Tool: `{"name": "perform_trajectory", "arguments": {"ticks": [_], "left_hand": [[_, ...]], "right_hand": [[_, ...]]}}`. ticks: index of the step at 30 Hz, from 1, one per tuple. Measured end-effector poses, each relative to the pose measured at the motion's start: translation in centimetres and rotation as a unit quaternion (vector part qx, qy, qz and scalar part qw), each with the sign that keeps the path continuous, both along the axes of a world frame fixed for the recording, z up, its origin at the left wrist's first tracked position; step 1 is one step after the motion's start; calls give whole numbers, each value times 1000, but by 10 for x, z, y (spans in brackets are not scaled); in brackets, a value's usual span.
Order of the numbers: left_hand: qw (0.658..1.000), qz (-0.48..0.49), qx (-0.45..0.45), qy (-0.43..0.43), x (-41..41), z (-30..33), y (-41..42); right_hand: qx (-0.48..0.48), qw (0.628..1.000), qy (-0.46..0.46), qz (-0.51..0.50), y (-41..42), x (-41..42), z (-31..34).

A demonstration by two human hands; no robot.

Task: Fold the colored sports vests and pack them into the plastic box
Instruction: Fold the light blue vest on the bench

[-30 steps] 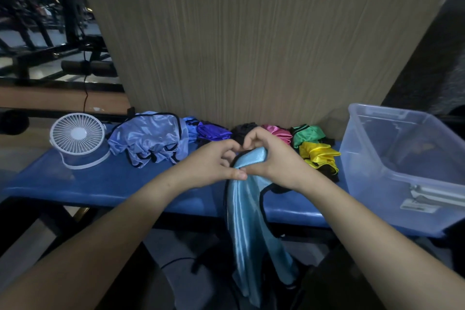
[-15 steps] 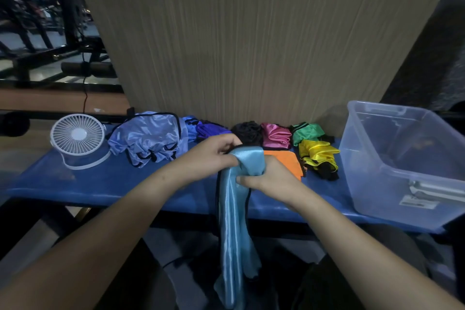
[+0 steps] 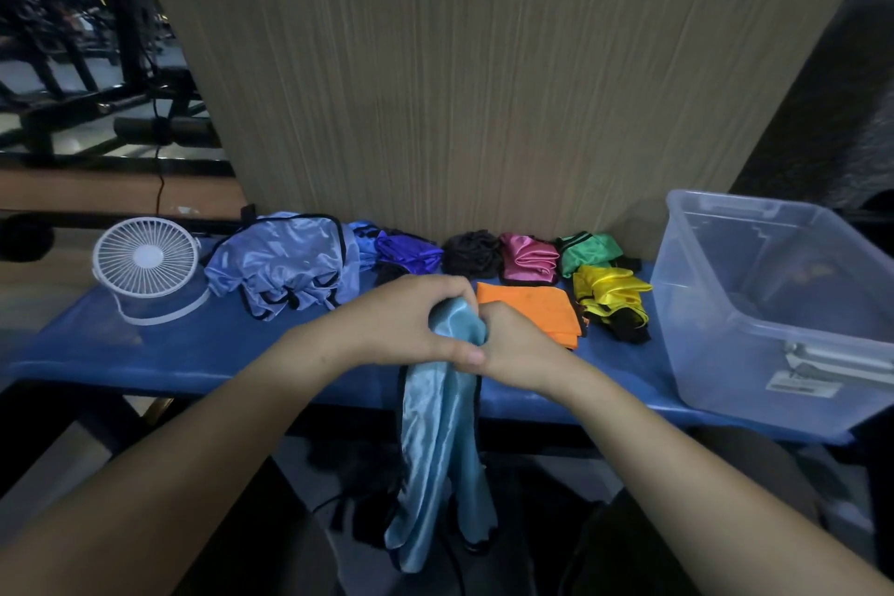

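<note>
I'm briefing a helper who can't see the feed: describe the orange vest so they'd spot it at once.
Start at the clear plastic box on the right end of the blue table. Left of it lies a yellow vest, and the orange vest lies just left of that. It alone is folded flat and square; the others sit bunched.

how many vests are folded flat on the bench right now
1: the orange vest, flat beside the yellow one. The others along the wall are bunched, and the light blue vest hangs from both hands. More may be hidden.

Dim, murky indoor light; wide-angle bending at the edges, soft blur throughout.
</note>
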State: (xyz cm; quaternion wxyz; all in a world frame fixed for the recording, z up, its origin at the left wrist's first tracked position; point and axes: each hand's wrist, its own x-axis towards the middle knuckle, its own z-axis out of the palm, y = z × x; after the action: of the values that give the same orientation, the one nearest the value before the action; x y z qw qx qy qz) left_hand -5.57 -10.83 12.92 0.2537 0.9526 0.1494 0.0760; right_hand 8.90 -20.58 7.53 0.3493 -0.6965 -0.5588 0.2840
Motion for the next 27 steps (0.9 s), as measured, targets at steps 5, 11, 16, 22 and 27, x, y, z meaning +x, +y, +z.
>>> {"name": "perform_trajectory", "arguments": {"ticks": [5, 11, 16, 22, 27], "left_hand": [[991, 43, 126, -21, 2, 3, 4], [991, 58, 63, -101, -2, 10, 12], [982, 75, 43, -169, -5, 20, 18], [969, 114, 53, -213, -14, 39, 28], [944, 174, 56, -276, -26, 56, 39]], "right_hand": [[-20, 1000, -15, 18, -2, -4, -1], [-26, 1000, 11, -5, -7, 1, -4], [-44, 999, 16, 23, -9, 6, -19], [-43, 998, -40, 21, -14, 12, -35], [-63, 996, -65, 12, -17, 18, -35]]}}
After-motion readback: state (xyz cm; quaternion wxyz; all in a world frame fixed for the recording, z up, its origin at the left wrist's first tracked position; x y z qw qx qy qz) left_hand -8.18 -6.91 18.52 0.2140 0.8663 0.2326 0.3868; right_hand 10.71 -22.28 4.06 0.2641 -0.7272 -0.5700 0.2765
